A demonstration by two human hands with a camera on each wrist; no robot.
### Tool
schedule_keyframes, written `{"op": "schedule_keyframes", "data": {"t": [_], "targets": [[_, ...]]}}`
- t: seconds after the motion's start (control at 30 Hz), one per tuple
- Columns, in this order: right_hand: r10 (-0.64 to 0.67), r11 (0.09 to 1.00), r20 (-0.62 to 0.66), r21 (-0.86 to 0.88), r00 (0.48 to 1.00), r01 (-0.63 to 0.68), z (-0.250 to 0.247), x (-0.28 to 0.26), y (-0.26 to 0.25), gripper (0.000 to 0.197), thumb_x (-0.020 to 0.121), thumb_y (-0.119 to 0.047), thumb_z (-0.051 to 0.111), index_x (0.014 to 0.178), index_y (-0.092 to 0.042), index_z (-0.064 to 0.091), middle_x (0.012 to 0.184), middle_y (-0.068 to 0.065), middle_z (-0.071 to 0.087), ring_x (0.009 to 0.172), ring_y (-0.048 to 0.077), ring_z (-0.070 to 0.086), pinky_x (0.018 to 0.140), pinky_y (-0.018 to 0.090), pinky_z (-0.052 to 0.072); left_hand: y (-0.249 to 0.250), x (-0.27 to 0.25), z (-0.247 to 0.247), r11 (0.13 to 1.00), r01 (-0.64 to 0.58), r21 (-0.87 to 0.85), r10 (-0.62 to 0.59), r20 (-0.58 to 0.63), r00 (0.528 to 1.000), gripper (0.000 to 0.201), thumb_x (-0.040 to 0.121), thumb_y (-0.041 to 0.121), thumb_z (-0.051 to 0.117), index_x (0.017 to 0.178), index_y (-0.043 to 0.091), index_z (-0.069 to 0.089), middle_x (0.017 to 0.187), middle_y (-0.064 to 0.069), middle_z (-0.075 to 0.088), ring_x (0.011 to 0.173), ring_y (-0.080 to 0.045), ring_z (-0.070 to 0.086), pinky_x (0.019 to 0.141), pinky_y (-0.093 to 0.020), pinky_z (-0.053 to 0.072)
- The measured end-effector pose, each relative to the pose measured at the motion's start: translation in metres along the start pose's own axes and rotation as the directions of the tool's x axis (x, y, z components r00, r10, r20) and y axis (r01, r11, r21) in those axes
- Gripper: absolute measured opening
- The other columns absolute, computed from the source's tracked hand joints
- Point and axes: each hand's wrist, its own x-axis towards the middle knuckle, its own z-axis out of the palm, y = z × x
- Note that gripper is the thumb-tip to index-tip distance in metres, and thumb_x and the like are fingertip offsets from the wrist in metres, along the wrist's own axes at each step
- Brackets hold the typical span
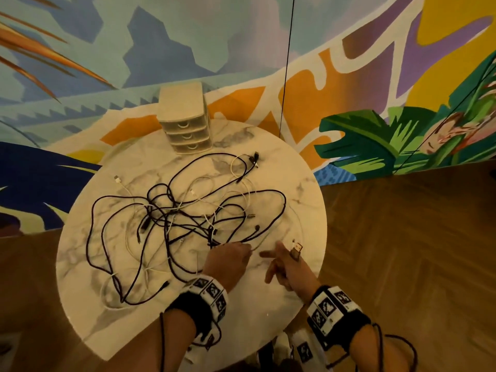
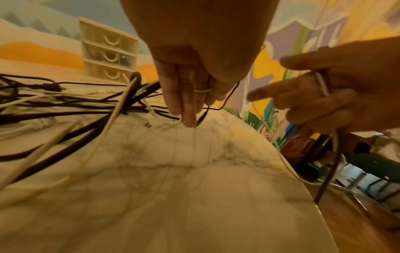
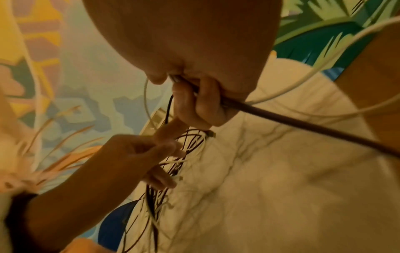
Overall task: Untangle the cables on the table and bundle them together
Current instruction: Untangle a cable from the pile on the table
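Observation:
A tangle of black and white cables (image 1: 188,218) lies spread over the middle of the round marble table (image 1: 255,312). My left hand (image 1: 240,251) is at the tangle's near right edge, fingers pointing down, with a thin white cable (image 2: 202,90) caught across them. A thin black cable's plug (image 2: 200,119) hangs beside its fingertips. Just to the right, my right hand (image 1: 272,260) grips a dark cable (image 3: 281,118) and a white one, its forefinger stretched toward the left hand. A USB plug (image 1: 296,249) sticks up from that fist.
A small beige three-drawer unit (image 1: 185,122) stands at the table's far edge, against the painted wall. A thin black cord (image 1: 285,68) hangs down the wall behind. The table edge (image 1: 323,237) is close to my right hand, with wooden floor (image 1: 402,251) beyond.

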Motion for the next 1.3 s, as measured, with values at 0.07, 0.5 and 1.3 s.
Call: {"op": "schedule_keyframes", "data": {"t": [0.07, 0.5, 1.3], "targets": [[-0.018, 1.000, 0.017, 0.018, 1.000, 0.018, 0.010, 0.008, -0.003, 0.048, 0.101, -0.043, 0.029, 0.109, -0.012, 0.065, 0.067, 0.015, 0.062, 0.037, 0.008, 0.030, 0.035, 0.017, 0.022, 0.009, -0.001, 0.001, 0.996, -0.039, 0.078, 0.038, 0.016, 0.999, 0.029, 0.099, 0.029, 0.035, 0.114, 0.024, 0.059, 0.112, 0.002, 0.065, 0.098, -0.020, 0.063, 0.079, -0.032, 0.050], [-0.175, 0.983, -0.125, 0.032, 0.977, 0.181, 0.011, 0.029, 0.004, 0.040, 0.103, -0.023, 0.033, 0.089, -0.003, 0.064, 0.065, 0.008, 0.058, 0.049, 0.014, 0.037, 0.042, 0.016, 0.031, 0.013, -0.003, 0.020, 0.991, -0.128, -0.039, 0.124, -0.083, 0.989, 0.029, 0.094, 0.021, 0.043, 0.121, 0.020, 0.052, 0.123, 0.000, 0.052, 0.098, -0.020, 0.059, 0.075, -0.033, 0.053], [0.010, 0.873, -0.265, 0.472, 0.964, 0.121, -0.022, 0.059, -0.011, 0.033, 0.098, -0.013, 0.035, 0.078, -0.011, 0.062, 0.070, 0.004, 0.064, 0.047, 0.006, 0.043, 0.033, 0.014, 0.022, -0.023, -0.019, 0.011, 0.819, -0.060, -0.570, -0.162, -0.330, 0.930, 0.025, 0.086, -0.002, 0.056, 0.100, 0.017, 0.064, 0.095, 0.004, 0.063, 0.082, 0.000, 0.056, 0.076, -0.009, 0.042]]}}
